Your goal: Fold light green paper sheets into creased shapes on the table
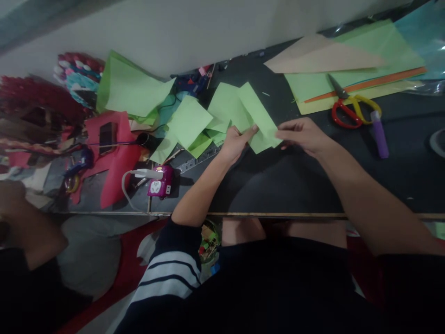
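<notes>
Dim, flat light covered the dark tabletop (288,195), where light-green paper (258,113) stood out pale before onlookers. Soft shadow pooled beneath it; clear plastic (433,88) glinted toward two o'clock. A red bundle (38,99) blurred toward ten, while a black shirt (278,287) swallowed detail near six.

A plain light green paper sheet (260,111), apparently folded lengthwise, is held mid-scene. Its long edges slant from far left to near right.
</notes>
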`<state>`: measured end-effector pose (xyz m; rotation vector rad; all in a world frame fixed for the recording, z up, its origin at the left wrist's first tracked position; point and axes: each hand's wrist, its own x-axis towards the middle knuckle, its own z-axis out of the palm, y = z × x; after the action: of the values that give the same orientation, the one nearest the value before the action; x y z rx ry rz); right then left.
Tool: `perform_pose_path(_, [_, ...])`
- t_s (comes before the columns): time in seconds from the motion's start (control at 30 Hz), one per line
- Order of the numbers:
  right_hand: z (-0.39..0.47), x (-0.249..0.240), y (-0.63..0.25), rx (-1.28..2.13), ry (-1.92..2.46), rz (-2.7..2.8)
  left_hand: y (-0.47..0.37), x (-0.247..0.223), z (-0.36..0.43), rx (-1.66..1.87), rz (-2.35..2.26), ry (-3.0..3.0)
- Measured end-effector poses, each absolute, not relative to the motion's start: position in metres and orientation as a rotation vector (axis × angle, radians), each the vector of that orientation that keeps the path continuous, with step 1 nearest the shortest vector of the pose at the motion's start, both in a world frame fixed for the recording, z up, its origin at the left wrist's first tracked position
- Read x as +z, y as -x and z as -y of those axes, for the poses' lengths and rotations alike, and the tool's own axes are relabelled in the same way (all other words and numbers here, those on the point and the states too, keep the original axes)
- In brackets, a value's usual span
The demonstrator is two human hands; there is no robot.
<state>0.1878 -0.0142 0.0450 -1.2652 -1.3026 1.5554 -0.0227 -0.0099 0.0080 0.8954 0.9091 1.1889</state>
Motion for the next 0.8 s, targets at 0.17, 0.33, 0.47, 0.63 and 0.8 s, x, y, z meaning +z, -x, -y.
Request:
perform_pose_path(0.17, [0.025,0.043,-0.172,1.454,1.325,1.346,0.019,0.004,0.009,1.212,-0.905,-0.903])
perform_pose_path(0.33, [0.023,0.042,-0.171,1.432,1.413,1.304,0.018,0.005,0.01,1.226,-0.895,-0.867])
perform_pose_path(0.47, [0.023,0.042,-0.17,1.43,1.454,1.293,0.017,0.009,0.011,1.232,-0.921,-0.824])
perform_pose_path(0.63, [0.025,0.043,-0.167,1.431,1.47,1.271,0.018,0.009,0.011,1.278,-0.948,-0.896])
perform_pose_path(0.8, [0.028,0.048,-0.164,1.485,1.483,1.272,0.022,0.003,0.01,1.329,-1.033,-0.996])
